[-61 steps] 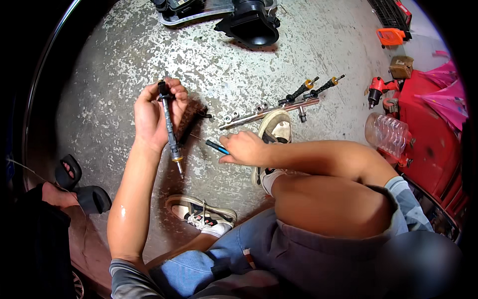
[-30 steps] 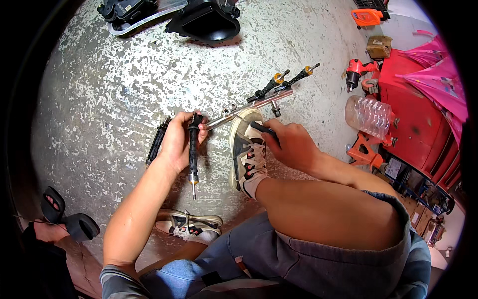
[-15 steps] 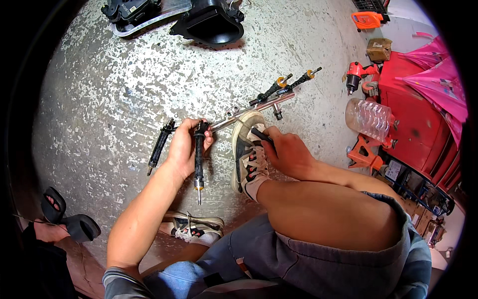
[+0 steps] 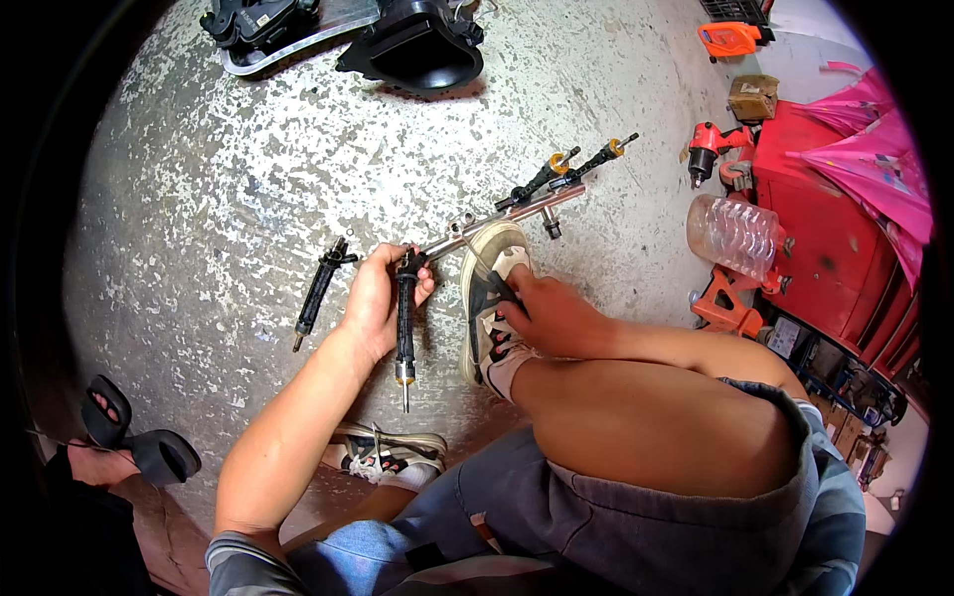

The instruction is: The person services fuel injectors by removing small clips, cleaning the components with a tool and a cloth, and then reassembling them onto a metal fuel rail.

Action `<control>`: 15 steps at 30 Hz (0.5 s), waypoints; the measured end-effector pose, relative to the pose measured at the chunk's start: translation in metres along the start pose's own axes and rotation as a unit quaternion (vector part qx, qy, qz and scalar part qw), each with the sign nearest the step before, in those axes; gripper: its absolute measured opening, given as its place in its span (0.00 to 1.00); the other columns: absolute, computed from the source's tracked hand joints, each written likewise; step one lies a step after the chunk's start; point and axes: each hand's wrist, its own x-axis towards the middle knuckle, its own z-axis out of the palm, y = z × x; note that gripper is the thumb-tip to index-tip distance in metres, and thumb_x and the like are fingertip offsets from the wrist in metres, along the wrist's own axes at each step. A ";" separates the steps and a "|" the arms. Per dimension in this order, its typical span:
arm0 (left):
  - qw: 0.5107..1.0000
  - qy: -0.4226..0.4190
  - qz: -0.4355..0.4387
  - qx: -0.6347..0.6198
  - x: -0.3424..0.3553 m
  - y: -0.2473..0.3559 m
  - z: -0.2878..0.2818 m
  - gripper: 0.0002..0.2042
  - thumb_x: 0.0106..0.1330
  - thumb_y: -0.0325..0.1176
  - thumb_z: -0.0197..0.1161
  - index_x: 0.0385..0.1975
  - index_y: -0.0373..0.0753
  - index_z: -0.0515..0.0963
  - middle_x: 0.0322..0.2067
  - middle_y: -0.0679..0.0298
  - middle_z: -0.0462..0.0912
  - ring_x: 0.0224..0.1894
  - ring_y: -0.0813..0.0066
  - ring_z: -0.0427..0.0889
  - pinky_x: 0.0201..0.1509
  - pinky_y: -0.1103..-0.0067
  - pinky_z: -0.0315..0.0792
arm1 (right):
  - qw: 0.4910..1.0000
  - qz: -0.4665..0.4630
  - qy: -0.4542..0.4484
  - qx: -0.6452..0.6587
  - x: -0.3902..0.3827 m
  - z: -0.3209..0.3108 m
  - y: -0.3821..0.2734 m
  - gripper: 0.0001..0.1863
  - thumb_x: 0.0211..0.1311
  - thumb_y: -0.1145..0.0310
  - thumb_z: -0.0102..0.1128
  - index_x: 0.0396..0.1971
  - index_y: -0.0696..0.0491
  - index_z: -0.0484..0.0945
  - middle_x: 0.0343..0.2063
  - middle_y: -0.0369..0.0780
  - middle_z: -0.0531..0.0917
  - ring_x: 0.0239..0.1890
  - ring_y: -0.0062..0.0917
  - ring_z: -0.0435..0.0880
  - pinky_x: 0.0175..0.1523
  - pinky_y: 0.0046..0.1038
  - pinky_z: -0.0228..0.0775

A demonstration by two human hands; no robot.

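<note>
A metal fuel rail [image 4: 467,232] slants over the floor past the toe of my shoe [image 4: 497,243]. Two black fuel injectors with yellow-orange rings, one of them the nearer injector [image 4: 542,179], sit at its far right end. My left hand [image 4: 380,293] is closed round the top of another injector [image 4: 405,323] at the rail's near left end. My right hand [image 4: 552,313], over the shoe, grips a screwdriver [image 4: 502,288] with a black handle. Its thin shaft points up-left to the rail; whether the tip touches is unclear. A loose injector [image 4: 318,293] lies left of my left hand.
Black plastic housings [image 4: 412,50] and a metal tray [image 4: 298,45] lie at the far side. To the right are a red impact wrench [image 4: 708,149], a clear plastic bottle [image 4: 733,236], an orange jack stand [image 4: 727,303] and a red cabinet [image 4: 825,219]. Someone's sandalled foot [image 4: 104,462] is at left.
My right hand has shifted left and slightly nearer with the screwdriver, its handle now more steeply angled. The injector in my left hand has moved slightly right and nearer.
</note>
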 end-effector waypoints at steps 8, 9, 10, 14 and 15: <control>1.000 0.013 -0.001 0.001 0.001 -0.005 -0.001 0.11 0.71 0.36 0.45 0.37 0.34 0.69 0.26 0.62 0.73 0.26 0.76 0.75 0.32 0.80 0.78 | 0.966 0.113 -0.135 0.187 0.008 -0.017 -0.037 0.14 0.68 0.63 0.51 0.35 0.61 0.65 0.24 0.47 0.80 0.21 0.31 0.82 0.29 0.36 0.72; 1.000 0.014 0.000 0.001 0.001 -0.005 -0.001 0.11 0.71 0.36 0.44 0.37 0.34 0.69 0.26 0.62 0.73 0.26 0.76 0.75 0.32 0.80 0.78 | 0.953 0.131 -0.155 0.226 0.011 -0.014 -0.036 0.14 0.68 0.63 0.51 0.34 0.61 0.66 0.23 0.46 0.80 0.19 0.28 0.81 0.27 0.34 0.71; 1.000 0.013 0.008 0.007 0.000 -0.005 0.000 0.11 0.71 0.36 0.44 0.37 0.34 0.69 0.27 0.62 0.73 0.26 0.77 0.75 0.31 0.80 0.78 | 0.937 0.149 -0.174 0.265 0.013 -0.012 -0.034 0.14 0.68 0.63 0.50 0.34 0.61 0.66 0.23 0.44 0.80 0.18 0.24 0.80 0.26 0.32 0.70; 1.000 0.006 0.017 0.020 0.000 -0.006 -0.003 0.11 0.71 0.35 0.44 0.36 0.33 0.69 0.27 0.62 0.73 0.26 0.77 0.75 0.32 0.81 0.78 | 0.949 0.147 -0.136 0.245 0.010 -0.013 -0.030 0.14 0.67 0.63 0.50 0.35 0.61 0.67 0.24 0.47 0.80 0.19 0.30 0.79 0.29 0.36 0.70; 0.999 0.015 0.023 0.027 -0.001 -0.006 -0.003 0.11 0.71 0.35 0.44 0.36 0.33 0.69 0.27 0.62 0.73 0.26 0.77 0.75 0.32 0.81 0.78 | 0.960 0.138 -0.120 0.211 0.008 -0.017 -0.033 0.14 0.66 0.63 0.50 0.35 0.61 0.68 0.23 0.48 0.80 0.20 0.32 0.80 0.30 0.37 0.71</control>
